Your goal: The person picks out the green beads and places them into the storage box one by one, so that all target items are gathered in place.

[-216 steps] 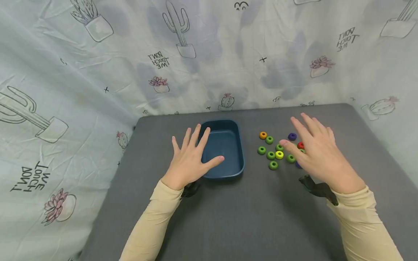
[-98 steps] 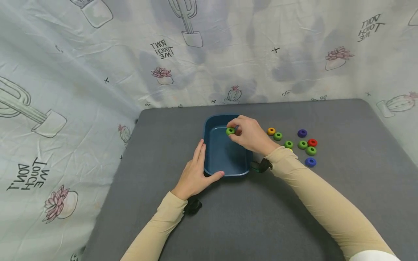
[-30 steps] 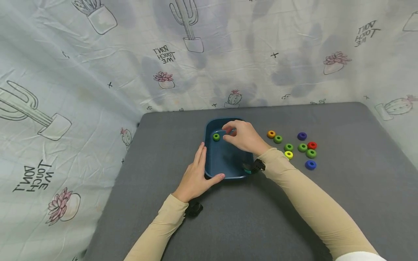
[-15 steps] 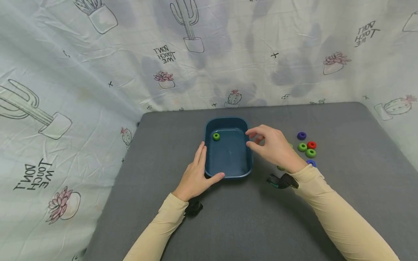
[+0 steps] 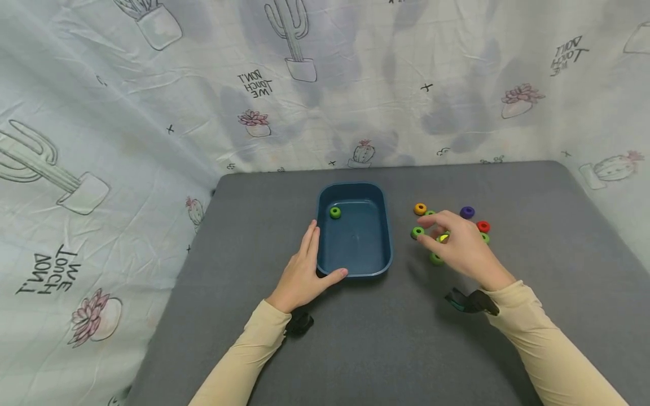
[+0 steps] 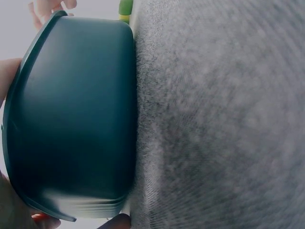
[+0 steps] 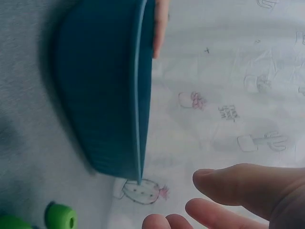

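Note:
My left hand [image 5: 302, 273] rests at the near left corner of a dark blue tray [image 5: 355, 251], fingers straight along its side and thumb at the front rim. One green ring-shaped bead [image 5: 335, 213] lies inside, toward the back left. Right of the tray, my right hand [image 5: 459, 245] hovers over loose beads with thumb and fingers apart. Just by those fingertips is another green bead [image 5: 417, 232]; a yellow bead [image 5: 443, 238] shows between thumb and fingers. Nothing is held in the right wrist view, where the thumb [image 7: 238, 183] stands apart from the fingers. Some beads are hidden under this hand.
Around the right hand lie an orange bead [image 5: 420, 209], a purple bead [image 5: 467, 212], a red bead [image 5: 483, 226] and several green ones. All sit on a grey table [image 5: 365, 338], with a cactus-print cloth [image 5: 386, 113] hanging behind it.
Since the first frame, my left hand has come down onto the tray. The right hand has carried a green bead in, let it go, and moved back right over the loose beads.

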`<state>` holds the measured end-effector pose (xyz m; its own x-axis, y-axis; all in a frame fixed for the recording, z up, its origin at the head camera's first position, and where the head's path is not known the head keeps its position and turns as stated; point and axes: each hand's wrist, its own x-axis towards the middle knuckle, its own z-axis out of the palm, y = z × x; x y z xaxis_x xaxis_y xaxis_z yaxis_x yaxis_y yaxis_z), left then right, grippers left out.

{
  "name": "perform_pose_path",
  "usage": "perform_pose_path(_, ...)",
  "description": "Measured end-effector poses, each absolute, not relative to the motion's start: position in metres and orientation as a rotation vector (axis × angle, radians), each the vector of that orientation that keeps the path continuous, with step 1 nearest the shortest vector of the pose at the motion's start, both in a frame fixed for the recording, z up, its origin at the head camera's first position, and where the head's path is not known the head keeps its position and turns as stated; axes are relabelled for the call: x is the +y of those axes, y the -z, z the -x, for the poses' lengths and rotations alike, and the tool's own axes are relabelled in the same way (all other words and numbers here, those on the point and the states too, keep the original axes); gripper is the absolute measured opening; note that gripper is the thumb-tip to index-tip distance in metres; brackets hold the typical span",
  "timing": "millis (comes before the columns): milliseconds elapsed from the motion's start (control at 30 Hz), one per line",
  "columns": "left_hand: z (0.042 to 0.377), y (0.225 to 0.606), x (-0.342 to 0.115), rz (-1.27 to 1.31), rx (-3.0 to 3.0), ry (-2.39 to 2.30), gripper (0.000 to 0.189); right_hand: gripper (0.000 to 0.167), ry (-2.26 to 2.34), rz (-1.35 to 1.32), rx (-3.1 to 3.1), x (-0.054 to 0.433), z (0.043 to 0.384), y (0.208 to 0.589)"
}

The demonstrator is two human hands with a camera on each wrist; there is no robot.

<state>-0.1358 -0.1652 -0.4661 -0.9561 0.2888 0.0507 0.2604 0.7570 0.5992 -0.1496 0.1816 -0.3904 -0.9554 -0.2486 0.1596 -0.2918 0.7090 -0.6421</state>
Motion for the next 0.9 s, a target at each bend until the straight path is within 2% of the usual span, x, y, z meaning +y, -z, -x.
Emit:
perform_pose_path(567,0.136,0.466,-0.165,-0.451,2.901,-0.977,0.115,0.033,-1.084,-0.364,-2.909,0.214,0.137,0.427)
perform_pose_path(900,0.136,0.467,-0.165,-0.453,2.909,-0.970,0.115,0.035,-1.037,-0.377,-2.888,0.215,0.136,0.447)
